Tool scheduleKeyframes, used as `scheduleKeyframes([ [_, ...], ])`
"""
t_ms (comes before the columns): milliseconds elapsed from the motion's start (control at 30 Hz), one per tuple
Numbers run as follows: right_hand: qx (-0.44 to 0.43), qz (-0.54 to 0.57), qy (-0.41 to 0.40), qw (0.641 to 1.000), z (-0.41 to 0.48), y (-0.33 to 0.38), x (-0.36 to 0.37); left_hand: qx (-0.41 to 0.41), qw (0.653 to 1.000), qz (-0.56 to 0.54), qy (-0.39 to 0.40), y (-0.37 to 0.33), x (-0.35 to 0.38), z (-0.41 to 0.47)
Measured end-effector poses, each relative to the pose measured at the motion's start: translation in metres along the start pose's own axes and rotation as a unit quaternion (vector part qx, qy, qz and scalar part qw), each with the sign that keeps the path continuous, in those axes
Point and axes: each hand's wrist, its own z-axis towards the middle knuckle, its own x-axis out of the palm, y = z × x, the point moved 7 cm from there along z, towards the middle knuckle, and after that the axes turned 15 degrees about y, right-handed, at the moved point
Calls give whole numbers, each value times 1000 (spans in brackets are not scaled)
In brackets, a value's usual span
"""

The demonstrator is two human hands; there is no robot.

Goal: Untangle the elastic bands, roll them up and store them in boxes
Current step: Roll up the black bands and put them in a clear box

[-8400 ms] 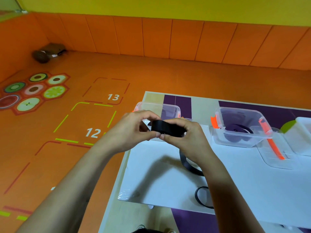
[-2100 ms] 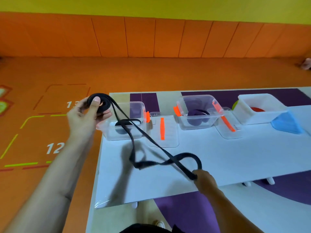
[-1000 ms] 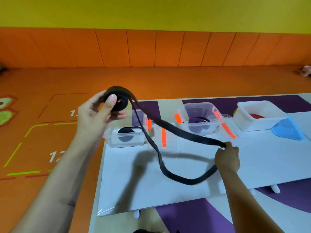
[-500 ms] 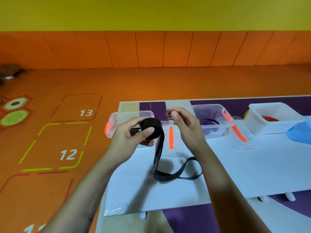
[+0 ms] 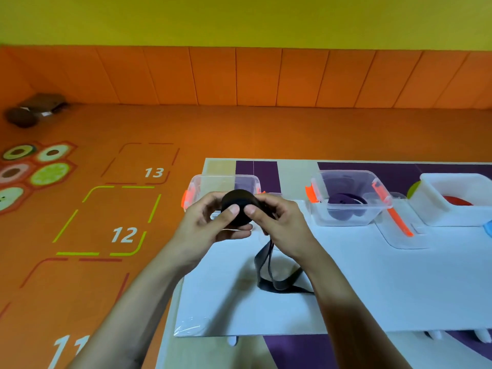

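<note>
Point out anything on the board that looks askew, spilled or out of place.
Nothing looks damaged or spilled. Both hands, left and right, hold the black roll; its unrolled tail hangs to the white board in a loose loop, not yet wound. A lid lies off beside its open box.

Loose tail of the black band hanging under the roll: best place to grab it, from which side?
Take the loose tail just below the black roll, where its two strands hang close together and clear of the white board. Come from the right, since the right hand sits directly above it while the left hand pinches the roll. Lower down, the loop lies flat on the board, probably harder to pinch.
</note>
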Motion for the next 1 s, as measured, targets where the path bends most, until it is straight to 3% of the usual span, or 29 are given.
scheduleKeyframes([
  [67,14,-30,22,999,-1,1,-1,-35,996,84,10,-5,-4,-3],
  [167,51,-66,73,994,-3,10,-3,-66,961,267,28,-22,-11,-7],
  [267,63,-128,101,985,-2,21,-3,-67,943,317,75,-34,-8,-5],
  [533,23,-19,52,998,-10,14,-14,3,980,184,71,-33,-3,0],
  [700,-9,42,-27,999,-12,1,-10,37,997,40,47,-24,1,3],
  [800,-11,13,-49,999,-9,3,-10,28,999,5,39,-19,6,4],
  [900,20,-63,-14,998,-6,7,-14,-40,985,165,28,-23,-2,3],
  [1000,61,-120,43,990,-2,14,-13,-55,927,370,30,-44,-8,2],
])
